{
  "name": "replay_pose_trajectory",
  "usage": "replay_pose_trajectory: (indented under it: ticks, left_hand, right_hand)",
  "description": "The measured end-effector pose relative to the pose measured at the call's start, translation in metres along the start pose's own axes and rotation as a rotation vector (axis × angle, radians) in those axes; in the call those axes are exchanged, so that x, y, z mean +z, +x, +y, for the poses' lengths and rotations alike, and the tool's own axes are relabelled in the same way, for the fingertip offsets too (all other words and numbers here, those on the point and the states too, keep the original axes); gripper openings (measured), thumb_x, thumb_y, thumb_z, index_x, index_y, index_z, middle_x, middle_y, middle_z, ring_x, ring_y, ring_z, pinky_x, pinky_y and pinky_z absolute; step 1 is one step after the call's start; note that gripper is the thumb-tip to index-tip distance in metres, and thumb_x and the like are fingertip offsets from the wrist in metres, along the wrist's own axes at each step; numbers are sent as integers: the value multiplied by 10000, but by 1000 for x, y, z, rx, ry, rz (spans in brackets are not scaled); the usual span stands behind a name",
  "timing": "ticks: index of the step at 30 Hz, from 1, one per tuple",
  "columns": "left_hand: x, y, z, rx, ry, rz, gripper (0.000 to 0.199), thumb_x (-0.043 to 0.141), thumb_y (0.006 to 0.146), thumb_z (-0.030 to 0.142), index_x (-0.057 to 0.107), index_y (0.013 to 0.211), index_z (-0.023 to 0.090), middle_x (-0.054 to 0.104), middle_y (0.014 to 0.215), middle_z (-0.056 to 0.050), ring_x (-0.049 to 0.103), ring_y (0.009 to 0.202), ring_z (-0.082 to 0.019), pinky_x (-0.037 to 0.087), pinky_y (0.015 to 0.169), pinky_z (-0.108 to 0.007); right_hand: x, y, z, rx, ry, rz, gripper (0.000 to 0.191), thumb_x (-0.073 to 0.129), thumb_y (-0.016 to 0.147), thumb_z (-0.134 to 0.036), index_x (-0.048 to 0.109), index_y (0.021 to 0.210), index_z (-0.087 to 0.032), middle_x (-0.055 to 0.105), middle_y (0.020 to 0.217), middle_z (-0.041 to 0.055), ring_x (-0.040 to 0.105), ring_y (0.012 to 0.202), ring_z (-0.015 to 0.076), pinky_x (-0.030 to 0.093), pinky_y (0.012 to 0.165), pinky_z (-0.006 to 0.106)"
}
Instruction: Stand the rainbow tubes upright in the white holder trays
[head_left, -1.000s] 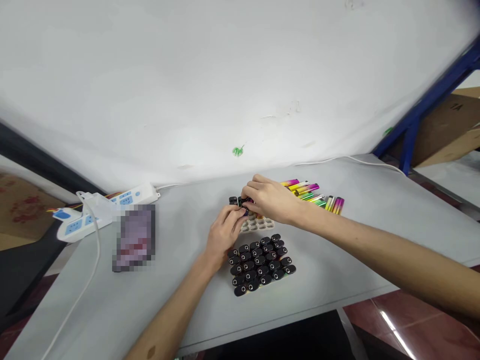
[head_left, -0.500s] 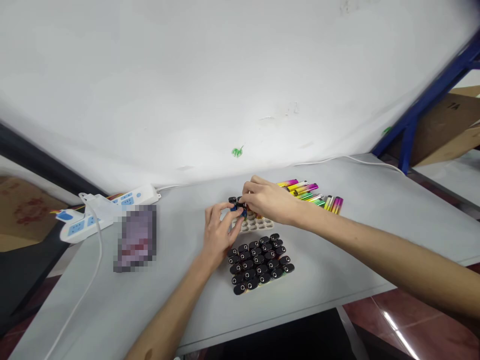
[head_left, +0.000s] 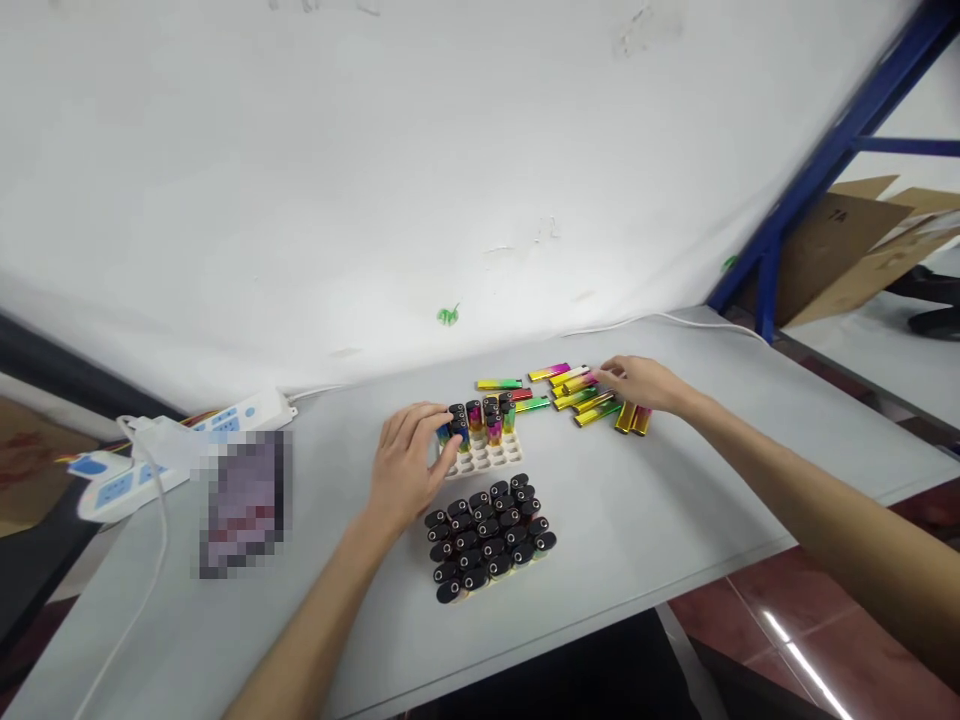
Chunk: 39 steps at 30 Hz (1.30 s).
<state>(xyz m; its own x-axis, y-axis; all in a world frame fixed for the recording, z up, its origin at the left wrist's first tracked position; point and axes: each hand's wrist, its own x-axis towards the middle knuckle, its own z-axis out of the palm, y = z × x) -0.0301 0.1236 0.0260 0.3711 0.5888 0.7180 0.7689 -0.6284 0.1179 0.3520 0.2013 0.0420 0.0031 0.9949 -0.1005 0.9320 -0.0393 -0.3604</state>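
Observation:
My left hand (head_left: 409, 465) is curved beside the rear white tray (head_left: 487, 457), thumb and fingers apart, its fingertips next to blue tubes with black oval tops (head_left: 460, 433). Whether it touches them I cannot tell. Several such tubes, in shiny pink, green and blue, stand upright in that tray's back and left holes; its front holes show bare. Over the loose pile at the right, my right hand (head_left: 641, 382) has its fingertips closed at the end of a shiny yellow-and-pink tube (head_left: 579, 382). Other shiny tubes (head_left: 598, 413) lie flat around it.
Nearer me stands a full block of black-topped tubes (head_left: 491, 545). A white power strip (head_left: 240, 415) with a cable and a pixelated purple item (head_left: 244, 505) lie at the left. A white wall backs the grey table (head_left: 637, 530); a blue frame (head_left: 769, 280) rises at the right.
My right hand has moved from the rear tray rightward to the loose tubes. My left hand has loosened but stays by the tray. The whole view has shifted somewhat.

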Motion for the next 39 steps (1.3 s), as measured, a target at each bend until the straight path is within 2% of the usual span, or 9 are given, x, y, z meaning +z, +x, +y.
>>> replay_pose_trajectory:
  ticks: [3, 6, 9, 12, 17, 22, 32, 36, 39]
  left_hand:
    - [-4, 5, -2, -52, -18, -48, 189, 584, 944, 251, 570, 1132, 230, 682, 1161, -86, 621, 1109, -256, 472, 998, -463]
    - [-3, 0, -6, -213, -102, -117, 383, 620, 923, 348, 507, 1273, 240, 615, 1297, -109, 568, 1229, -278, 458, 1047, -495]
    - [3, -11, -9, -441, -274, -223, 751, 696, 852, 444, 297, 1464, 268, 487, 1469, -142, 517, 1332, -303, 442, 1084, -527]
    - [9, -20, -11, -570, -392, -375, 1009, 759, 780, 509, 132, 1537, 279, 449, 1508, -190, 491, 1372, -349, 402, 1107, -581]
    - [13, -23, -13, -569, -440, -481, 1181, 825, 692, 538, 87, 1563, 231, 463, 1495, -222, 458, 1395, -378, 355, 1139, -592]
    - [13, -25, -14, -547, -452, -486, 1191, 827, 700, 497, 64, 1569, 212, 469, 1489, -225, 479, 1375, -379, 390, 1115, -580]
    - [14, -28, -14, -576, -465, -481, 1194, 832, 692, 483, 64, 1572, 236, 476, 1472, -218, 481, 1370, -388, 421, 1094, -595]
    - [13, -30, -18, -567, -402, -489, 1197, 828, 673, 531, 95, 1572, 234, 481, 1457, -222, 473, 1367, -409, 421, 1083, -613]
    - [12, -28, -18, -559, -340, -497, 1196, 834, 653, 535, 135, 1567, 210, 516, 1404, -230, 464, 1357, -436, 420, 1064, -640]
  right_hand:
    - [6, 3, 5, 89, 126, -19, 468, 547, 862, -611, 729, 924, -184, 742, 888, 105, 672, 801, 271, 482, 680, 377]
    - [0, -5, 1, 112, 397, 10, 394, 638, 817, -574, 707, 872, -190, 740, 866, 90, 673, 789, 246, 487, 653, 350]
    - [-15, -24, -22, -23, 627, 135, 340, 681, 809, -542, 673, 854, -205, 741, 872, 76, 681, 842, 234, 516, 723, 350]
    - [-23, -51, -69, -300, 702, 237, 333, 711, 812, -517, 665, 953, -218, 747, 918, 64, 689, 819, 224, 537, 764, 379]
    - [-6, -71, -148, -770, 319, 266, 179, 670, 912, -368, 679, 1009, -217, 739, 960, 47, 650, 888, 200, 500, 792, 342]
    - [20, -53, -173, -909, -62, 262, 123, 677, 915, -276, 707, 978, -174, 730, 950, 64, 550, 951, 242, 422, 812, 353]
    - [30, -45, -163, -885, -39, 363, 291, 523, 997, -342, 766, 960, -187, 692, 982, 97, 524, 921, 241, 425, 810, 359]
    - [22, -14, -116, -512, -38, 486, 378, 420, 1011, -352, 749, 968, -170, 719, 956, 117, 558, 918, 267, 440, 849, 418]
    - [21, 20, -73, -174, -165, 299, 480, 510, 920, -548, 738, 1029, -140, 702, 1021, 179, 581, 1024, 344, 457, 850, 473]
